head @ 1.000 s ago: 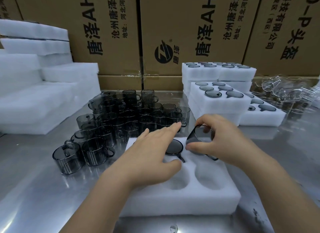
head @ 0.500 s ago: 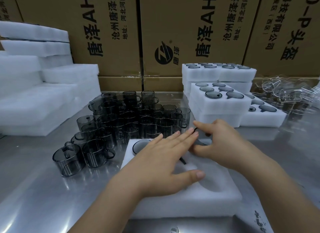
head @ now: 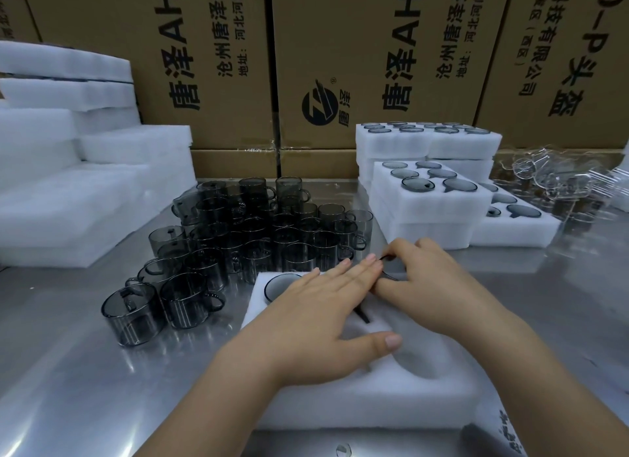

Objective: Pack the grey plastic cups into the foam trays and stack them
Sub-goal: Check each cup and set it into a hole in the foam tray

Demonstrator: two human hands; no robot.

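1. Two hands, both mine, work over one white foam tray [head: 374, 402] that lies under them.
2. My left hand [head: 326, 317] lies flat on the tray, fingers straight and pressed together, thumb spread toward me.
3. My right hand [head: 432, 286] touches the left fingertips and pinches the thin rim of a grey cup [head: 390, 275] at a far pocket. Most of that cup is hidden.
4. One seated cup [head: 279, 285] shows just left of my left fingers, sunk to its rim. A dark handle pokes out beneath that palm.
5. The loose cups [head: 245, 239] crowd beyond and left of my left hand. There are well over twenty, too overlapped to count exactly.
6. They are smoky, see-through grey, short and straight-walled, each with a loop handle.
7. Beyond my right hand stand filled trays [head: 442, 215]; the nearest top one shows six cups.
8. Clear cups [head: 551, 181] lie in a heap far right of that hand.
9. Foam slabs [head: 68, 198] are piled far left of my left hand.
10. Everything rests on a shiny steel table [head: 85, 371], backed by three large printed cardboard boxes [head: 374, 48].
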